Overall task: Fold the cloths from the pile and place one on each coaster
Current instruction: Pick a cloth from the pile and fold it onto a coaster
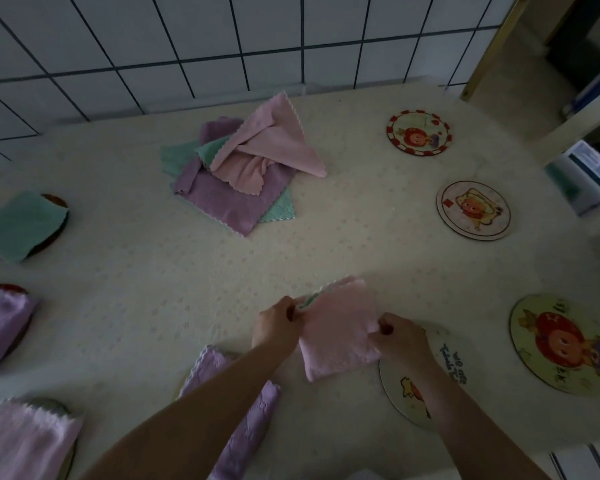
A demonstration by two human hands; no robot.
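A wide bench [136, 271] with a pale, faintly patterned cover fills the scene, set against a white tiled wall [187, 46]. The landmark is the pile of cloths [236, 168], a loose heap of pink, purple and green pieces toward the back of the bench, near the wall. Well in front of the pile, close to the viewer, two bare hands hold a folded pink cloth [336, 334] with a green edge showing at its far corner. The left hand [276, 323] has its grip pinched on the cloth's left edge, and the right hand [400, 341] has its grip curled onto the right edge. The near right corner of this cloth overlaps a round picture coaster [406, 393], partly hidden under the right forearm. To the right of the pile, three more round picture coasters lie bare in a line running toward the viewer: the farthest coaster [419, 132], the middle coaster [473, 210], and the nearest coaster [561, 344]. To the left of the pile, at the bench's left edge, a folded green cloth [18, 226], a folded purple cloth [0, 327] and a folded pink cloth at the near corner [25, 441] each sit on a dark coaster. Another purple cloth [243, 420] lies under the left forearm, in front of the pile.
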